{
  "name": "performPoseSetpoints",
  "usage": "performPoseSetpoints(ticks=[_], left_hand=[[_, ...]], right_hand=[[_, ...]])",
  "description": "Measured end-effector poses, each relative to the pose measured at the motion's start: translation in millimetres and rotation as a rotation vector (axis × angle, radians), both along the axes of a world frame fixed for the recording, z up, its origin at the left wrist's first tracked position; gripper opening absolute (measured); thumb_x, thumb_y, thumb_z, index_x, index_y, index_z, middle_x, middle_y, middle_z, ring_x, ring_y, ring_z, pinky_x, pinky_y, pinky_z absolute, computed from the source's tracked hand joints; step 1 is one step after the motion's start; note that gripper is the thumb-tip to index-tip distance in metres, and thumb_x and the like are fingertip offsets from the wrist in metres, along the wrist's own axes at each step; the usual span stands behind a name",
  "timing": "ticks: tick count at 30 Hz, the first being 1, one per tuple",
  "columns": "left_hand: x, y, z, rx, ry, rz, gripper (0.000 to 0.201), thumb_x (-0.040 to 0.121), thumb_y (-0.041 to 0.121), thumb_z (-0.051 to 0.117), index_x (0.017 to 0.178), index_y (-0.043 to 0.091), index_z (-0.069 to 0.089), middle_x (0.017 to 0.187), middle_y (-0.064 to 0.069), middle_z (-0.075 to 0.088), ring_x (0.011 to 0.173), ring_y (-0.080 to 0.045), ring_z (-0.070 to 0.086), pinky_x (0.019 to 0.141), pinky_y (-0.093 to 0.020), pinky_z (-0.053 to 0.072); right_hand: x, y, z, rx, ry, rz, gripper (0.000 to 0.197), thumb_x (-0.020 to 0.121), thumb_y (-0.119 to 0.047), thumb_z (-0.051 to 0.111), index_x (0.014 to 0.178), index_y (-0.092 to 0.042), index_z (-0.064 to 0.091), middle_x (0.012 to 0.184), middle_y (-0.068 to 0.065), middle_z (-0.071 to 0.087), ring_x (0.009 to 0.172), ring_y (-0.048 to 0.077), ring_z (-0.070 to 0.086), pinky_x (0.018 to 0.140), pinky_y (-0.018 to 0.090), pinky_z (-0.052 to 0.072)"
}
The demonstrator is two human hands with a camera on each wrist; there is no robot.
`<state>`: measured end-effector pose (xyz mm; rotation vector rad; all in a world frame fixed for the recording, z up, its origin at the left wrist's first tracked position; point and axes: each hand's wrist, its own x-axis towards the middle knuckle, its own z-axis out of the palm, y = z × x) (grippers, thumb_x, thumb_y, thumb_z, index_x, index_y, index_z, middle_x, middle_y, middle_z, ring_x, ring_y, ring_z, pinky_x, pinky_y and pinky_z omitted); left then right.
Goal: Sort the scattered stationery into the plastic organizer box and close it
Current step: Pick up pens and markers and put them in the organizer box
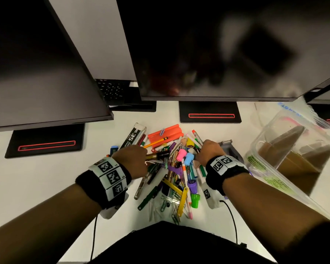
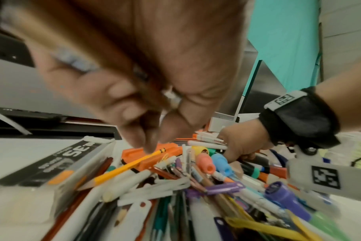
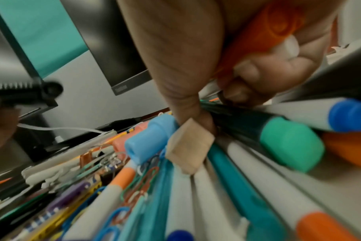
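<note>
White desk bears stationery pile (organizer box beside).

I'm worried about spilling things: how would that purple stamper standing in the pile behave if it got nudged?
The purple stamper is a short round plastic piece resting on loose pens, not flat desk, so it would probably tip easily. Once over, its round body looks apt to roll. It seems light and stiff, unlikely to break.

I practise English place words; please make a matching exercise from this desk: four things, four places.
1 clear plastic organizer box
2 black-and-white staple box
3 small green plastic stamp
4 orange plastic marker

a far left of the pile
b in the right hand
c outside the pile, to its right
d near side of the pile

Pairs: 1-c, 2-a, 3-d, 4-b
</note>
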<state>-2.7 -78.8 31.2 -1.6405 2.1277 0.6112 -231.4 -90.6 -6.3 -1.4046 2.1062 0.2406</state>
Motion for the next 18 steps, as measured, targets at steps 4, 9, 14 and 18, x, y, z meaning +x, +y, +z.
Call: performPoseSetpoints(ticks=[4, 9, 14, 18], left_hand=[[-3.4, -22.1, -12.1, -0.085, 0.121, 0.046, 0.028, 0.086, 0.033, 0.052, 0.109, 0.016, 0.052, 0.113, -0.006, 0.055, 0.097, -0.024, 0.058, 0.08, -0.031, 0.047], [-7.3, -35.5, -40.1, -0.04, 0.046, 0.06, 0.046, 0.086, 0.036, 0.059, 0.124, 0.013, 0.048, 0.125, -0.011, 0.052, 0.109, -0.027, 0.059, 0.09, -0.036, 0.049], [-16.2, -36.9, -50.3, -0.03, -0.047, -0.016, 0.041, 0.088, 0.03, 0.056, 0.125, 0.012, 0.051, 0.128, -0.013, 0.046, 0.113, -0.029, 0.056, 0.095, -0.039, 0.05], [-19.6, -31.7, -58.5, -0.036, -0.079, -0.03, 0.036, 0.09, 0.017, 0.051, 0.125, 0.014, 0.052, 0.124, -0.012, 0.055, 0.111, -0.027, 0.058, 0.091, -0.036, 0.052]], right_hand=[[-7.2, 2.0, 0.7, -0.02, -0.015, -0.054, 0.043, 0.082, -0.034, 0.065, 0.111, -0.004, 0.053, 0.114, 0.014, 0.062, 0.102, 0.028, 0.059, 0.075, 0.029, 0.045], [-15.7, 4.9, 8.6, -0.162, -0.105, -0.209, 0.03, 0.08, -0.026, 0.061, 0.101, -0.005, 0.058, 0.1, 0.014, 0.065, 0.08, 0.025, 0.053, 0.069, 0.027, 0.043], [-19.5, 14.3, 6.6, -0.059, -0.049, -0.168, 0.028, 0.084, -0.015, 0.055, 0.109, -0.001, 0.056, 0.106, 0.016, 0.066, 0.096, 0.031, 0.063, 0.076, 0.03, 0.05], [-9.6, 18.6, -0.5, -0.026, 0.038, -0.038, 0.036, 0.091, -0.014, 0.05, 0.123, 0.001, 0.045, 0.128, 0.018, 0.056, 0.118, 0.03, 0.055, 0.095, 0.034, 0.045]])
